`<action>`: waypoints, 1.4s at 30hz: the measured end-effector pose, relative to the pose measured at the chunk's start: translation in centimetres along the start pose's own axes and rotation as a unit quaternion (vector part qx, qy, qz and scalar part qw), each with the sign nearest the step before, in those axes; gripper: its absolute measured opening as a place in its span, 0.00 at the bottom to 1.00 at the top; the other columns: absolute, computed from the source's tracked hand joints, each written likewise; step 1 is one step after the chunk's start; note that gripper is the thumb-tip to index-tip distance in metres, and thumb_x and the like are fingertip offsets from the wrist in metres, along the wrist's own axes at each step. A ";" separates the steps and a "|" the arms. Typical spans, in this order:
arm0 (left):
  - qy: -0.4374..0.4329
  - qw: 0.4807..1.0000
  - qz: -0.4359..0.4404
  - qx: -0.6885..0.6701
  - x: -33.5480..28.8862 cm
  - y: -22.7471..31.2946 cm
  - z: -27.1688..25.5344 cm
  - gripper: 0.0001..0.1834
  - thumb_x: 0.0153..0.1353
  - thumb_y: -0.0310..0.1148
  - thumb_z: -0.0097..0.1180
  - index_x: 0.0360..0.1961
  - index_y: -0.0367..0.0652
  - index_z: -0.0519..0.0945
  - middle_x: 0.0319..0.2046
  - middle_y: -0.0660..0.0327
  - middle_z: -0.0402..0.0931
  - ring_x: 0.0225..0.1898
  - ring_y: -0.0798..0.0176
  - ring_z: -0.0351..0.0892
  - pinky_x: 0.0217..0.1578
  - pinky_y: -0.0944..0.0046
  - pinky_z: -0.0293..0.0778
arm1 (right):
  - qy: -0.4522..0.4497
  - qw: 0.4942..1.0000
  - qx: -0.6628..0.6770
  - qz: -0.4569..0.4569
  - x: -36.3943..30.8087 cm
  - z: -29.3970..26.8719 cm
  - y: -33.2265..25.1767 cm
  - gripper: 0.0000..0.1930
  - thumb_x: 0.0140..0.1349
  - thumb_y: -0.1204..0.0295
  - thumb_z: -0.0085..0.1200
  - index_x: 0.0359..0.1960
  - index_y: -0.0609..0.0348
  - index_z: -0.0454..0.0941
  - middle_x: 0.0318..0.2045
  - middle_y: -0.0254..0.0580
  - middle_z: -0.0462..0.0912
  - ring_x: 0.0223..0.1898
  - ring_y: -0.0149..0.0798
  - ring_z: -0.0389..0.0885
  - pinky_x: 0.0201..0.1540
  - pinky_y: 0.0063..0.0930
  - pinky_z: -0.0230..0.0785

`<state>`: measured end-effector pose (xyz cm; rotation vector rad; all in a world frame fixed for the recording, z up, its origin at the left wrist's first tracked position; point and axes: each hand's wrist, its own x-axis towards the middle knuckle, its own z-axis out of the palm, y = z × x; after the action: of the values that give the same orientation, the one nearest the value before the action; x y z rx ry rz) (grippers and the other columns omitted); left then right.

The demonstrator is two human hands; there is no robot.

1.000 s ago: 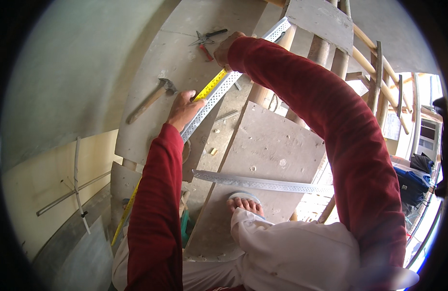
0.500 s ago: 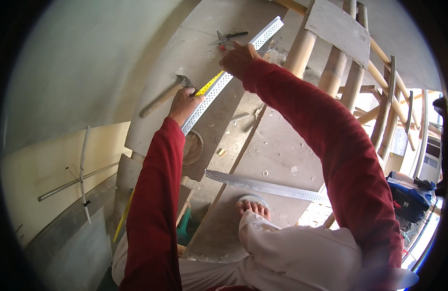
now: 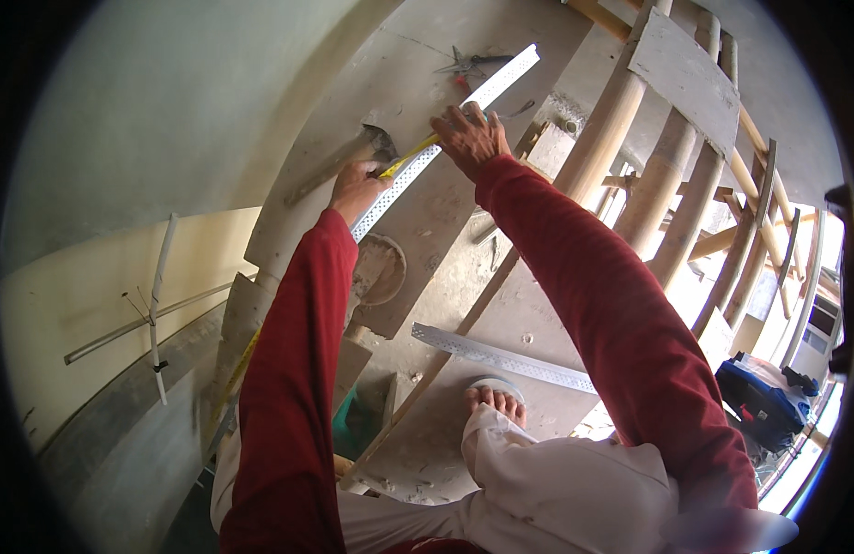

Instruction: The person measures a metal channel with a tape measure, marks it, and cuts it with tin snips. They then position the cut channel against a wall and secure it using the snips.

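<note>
A long white perforated corner bead (image 3: pixel 502 78) lies slanting across the grey board, its far end pointing away to the right. My left hand (image 3: pixel 357 192) is closed around its nearer part, with a yellow tape measure blade (image 3: pixel 405 159) at the fingers. That blade stretches along the bead to my right hand (image 3: pixel 471 140), whose fingers curl over the strip farther up. Beyond the right hand lie dark-handled snips (image 3: pixel 466 63). A hammer (image 3: pixel 333 168) with a wooden handle rests just left of my left hand.
A round container of grey mix (image 3: pixel 381 270) stands below the left hand. Another perforated strip (image 3: pixel 501 357) crosses the plank by my foot. Bamboo poles (image 3: pixel 653 166) rise at the right, near a dark blue bag (image 3: pixel 764 402). A wall (image 3: pixel 168 111) borders the left.
My right hand has come back along the bead, closer to my left, and its fingers now lie across the strip. My left hand keeps its hold. The whole view has shifted slightly.
</note>
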<state>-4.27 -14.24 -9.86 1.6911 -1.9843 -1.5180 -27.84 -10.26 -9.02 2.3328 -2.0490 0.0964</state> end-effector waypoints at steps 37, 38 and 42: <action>0.001 0.999 -0.024 0.044 2.3 -6.5 1.1 0.11 0.52 0.37 0.63 0.31 0.40 0.83 0.28 0.52 0.83 0.31 0.54 0.83 0.34 0.57 0.75 | -0.269 0.940 -0.178 0.114 13.8 7.9 4.8 0.18 0.65 0.51 0.47 0.50 0.40 0.82 0.54 0.40 0.81 0.61 0.46 0.71 0.60 0.54 0.55; -0.006 0.999 -0.027 0.046 2.2 -6.2 0.9 0.11 0.52 0.37 0.63 0.31 0.40 0.83 0.28 0.52 0.83 0.31 0.54 0.83 0.34 0.57 0.75 | -0.271 0.931 -0.214 0.120 13.9 8.0 4.7 0.18 0.65 0.53 0.48 0.49 0.41 0.83 0.52 0.40 0.82 0.59 0.46 0.73 0.60 0.54 0.56; 0.009 0.999 -0.015 0.040 2.1 -5.7 0.9 0.10 0.53 0.36 0.63 0.31 0.40 0.83 0.28 0.52 0.83 0.31 0.54 0.83 0.34 0.58 0.75 | -0.257 0.946 -0.132 0.145 13.9 8.3 6.0 0.14 0.63 0.62 0.49 0.45 0.44 0.85 0.46 0.41 0.85 0.51 0.45 0.81 0.56 0.49 0.63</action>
<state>-1.78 -14.66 -15.46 1.7652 -2.0453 -1.4458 -31.81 -25.36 -16.40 2.0259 -2.4195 -0.8100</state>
